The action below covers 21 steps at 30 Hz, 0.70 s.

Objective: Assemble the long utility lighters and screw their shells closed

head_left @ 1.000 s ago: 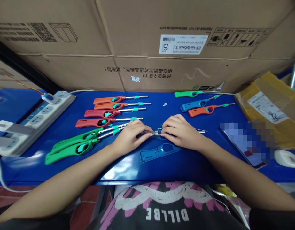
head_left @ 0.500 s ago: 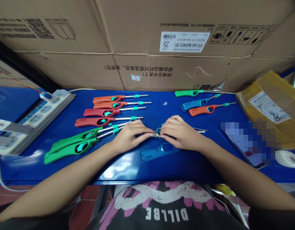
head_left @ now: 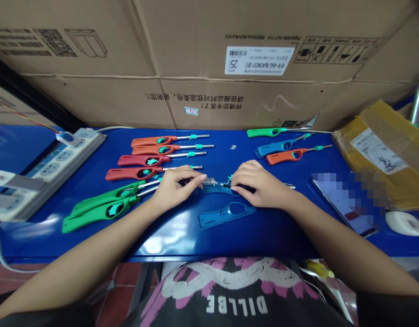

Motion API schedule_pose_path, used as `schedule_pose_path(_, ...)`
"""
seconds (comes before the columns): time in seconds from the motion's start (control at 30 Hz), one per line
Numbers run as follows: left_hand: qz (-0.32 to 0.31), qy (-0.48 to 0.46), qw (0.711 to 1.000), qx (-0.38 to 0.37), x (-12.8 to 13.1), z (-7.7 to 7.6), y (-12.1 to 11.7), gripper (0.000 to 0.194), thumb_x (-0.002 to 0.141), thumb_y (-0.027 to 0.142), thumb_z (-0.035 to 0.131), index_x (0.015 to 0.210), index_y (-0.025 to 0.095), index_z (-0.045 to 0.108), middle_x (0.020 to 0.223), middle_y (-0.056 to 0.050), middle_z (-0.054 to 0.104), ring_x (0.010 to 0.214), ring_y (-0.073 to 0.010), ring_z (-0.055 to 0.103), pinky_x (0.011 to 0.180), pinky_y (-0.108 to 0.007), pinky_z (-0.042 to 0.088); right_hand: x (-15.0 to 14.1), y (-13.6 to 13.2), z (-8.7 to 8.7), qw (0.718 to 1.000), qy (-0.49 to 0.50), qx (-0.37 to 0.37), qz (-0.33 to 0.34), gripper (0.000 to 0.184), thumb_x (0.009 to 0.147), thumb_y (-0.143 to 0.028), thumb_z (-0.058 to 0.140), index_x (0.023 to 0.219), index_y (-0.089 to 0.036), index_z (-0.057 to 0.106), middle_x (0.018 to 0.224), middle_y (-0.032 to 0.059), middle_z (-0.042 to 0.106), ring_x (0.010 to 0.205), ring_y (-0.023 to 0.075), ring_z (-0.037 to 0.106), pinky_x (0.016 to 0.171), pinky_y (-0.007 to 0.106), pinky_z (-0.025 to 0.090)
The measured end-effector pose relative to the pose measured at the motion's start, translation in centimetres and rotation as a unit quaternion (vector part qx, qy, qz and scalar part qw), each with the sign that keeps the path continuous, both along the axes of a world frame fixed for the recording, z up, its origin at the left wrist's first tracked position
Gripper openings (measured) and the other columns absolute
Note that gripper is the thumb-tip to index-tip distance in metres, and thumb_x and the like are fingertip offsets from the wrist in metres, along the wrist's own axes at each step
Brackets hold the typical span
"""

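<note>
Pinching | left hand (head_left: pixel 180 185): translucent piece (head_left: pixel 209 181) | right hand (head_left: pixel 258 184): slim dark part (head_left: pixel 226 185) | nearby: hollow blue plastic shell (head_left: pixel 214 220)

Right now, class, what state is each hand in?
Left hand: closed, pinching a small clear part.
Right hand: fingers curled; whether it grips anything cannot be told.

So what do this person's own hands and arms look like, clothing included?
The left hand and right hand wear no gloves; no watch or bracelet shows. The forearms are bare below dark, loose sleeves. The dark shirt has a pink-and-white print and pale lettering.
</note>
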State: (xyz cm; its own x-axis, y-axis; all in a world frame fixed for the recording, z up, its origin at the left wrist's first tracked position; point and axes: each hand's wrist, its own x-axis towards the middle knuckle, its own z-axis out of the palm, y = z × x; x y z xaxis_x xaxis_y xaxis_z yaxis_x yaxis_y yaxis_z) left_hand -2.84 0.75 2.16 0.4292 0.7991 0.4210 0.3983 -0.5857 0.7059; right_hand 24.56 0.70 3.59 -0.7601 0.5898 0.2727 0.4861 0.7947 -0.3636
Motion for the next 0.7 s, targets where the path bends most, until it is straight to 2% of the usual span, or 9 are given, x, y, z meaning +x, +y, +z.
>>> schedule_pose_path(0.07, -0.004, 0.011, 1.0, 0.004, 0.1, -0.2, 0.0, 0.019, 0.096, 0.031, 0.065, 0.091, 0.018, 0.078, 0.078, -0.004, 0.076, 0.068, -0.0149, 0.065, 0.064, -0.028, 0.052, -0.1, 0.0, -0.1, 1.0, -0.015, -0.001, -0.001, 0.015, 0.101, -0.026, 0.054, 0.094, -0.021, 0.066, 0.097, 0.0037, 0.072, 0.097, 0.0202, 0.06, 0.096, 0.04, 0.037)
schedule_pose_path(0.23, -0.062, 0.057, 0.996, 0.03, 0.4, -0.9, 0.0, 0.017, 0.094, 0.029, 0.065, 0.106, 0.021, 0.075, 0.099, -0.005, 0.077, 0.092, -0.0192, 0.067, 0.087, -0.036, 0.054, -0.2, 0.1, -0.1, 0.998, -0.046, 0.032, -0.017, 0.015, 0.099, -0.031, 0.057, 0.106, -0.021, 0.066, 0.108, 0.0071, 0.068, 0.102, 0.0225, 0.059, 0.094, 0.04, 0.038)
schedule_pose_path(0.33, -0.091, 0.098, 0.99, 0.038, 0.3, -1.2, 0.0, 0.022, 0.097, 0.027, 0.06, 0.116, 0.021, 0.071, 0.106, -0.007, 0.074, 0.098, -0.0205, 0.065, 0.091, -0.038, 0.053, 0.2, 0.3, -0.2, 0.994, -0.052, 0.059, -0.078, 0.017, 0.099, -0.028, 0.054, 0.109, -0.021, 0.066, 0.109, 0.0093, 0.066, 0.102, 0.0248, 0.057, 0.089, 0.041, 0.039)
schedule_pose_path(0.43, -0.099, 0.12, 0.987, 0.045, 0.1, -1.2, 0.0, 0.025, 0.098, 0.029, 0.059, 0.12, 0.022, 0.069, 0.11, -0.008, 0.071, 0.101, -0.0218, 0.063, 0.093, -0.04, 0.052, 0.7, 0.6, -0.5, 0.984, -0.072, 0.082, -0.137, 0.02, 0.098, -0.031, 0.056, 0.112, -0.02, 0.065, 0.112, 0.0119, 0.065, 0.107, 0.0295, 0.055, 0.09, 0.045, 0.038)
schedule_pose_path(0.53, -0.095, 0.142, 0.984, 0.051, 0.1, -1.1, 0.0, 0.032, 0.096, 0.032, 0.062, 0.126, 0.021, 0.066, 0.115, -0.009, 0.068, 0.106, -0.0235, 0.06, 0.097, -0.042, 0.05, 0.8, 0.7, -0.8, 0.984, -0.087, 0.073, -0.14, 0.02, 0.096, -0.037, 0.062, 0.107, -0.02, 0.066, 0.115, 0.0118, 0.064, 0.111, 0.0308, 0.054, 0.094, 0.047, 0.038)
schedule_pose_path(0.7, -0.1, 0.172, 0.979, 0.043, 0.1, -1.0, -0.1, 0.032, 0.096, 0.033, 0.062, 0.126, 0.021, 0.066, 0.116, -0.009, 0.068, 0.108, -0.0245, 0.059, 0.1, -0.044, 0.048, 0.5, 0.6, -0.7, 0.986, -0.091, 0.064, -0.124, 0.009, 0.096, -0.029, 0.063, 0.095, -0.021, 0.062, 0.113, 0.0099, 0.065, 0.108, 0.0285, 0.056, 0.095, 0.046, 0.037)
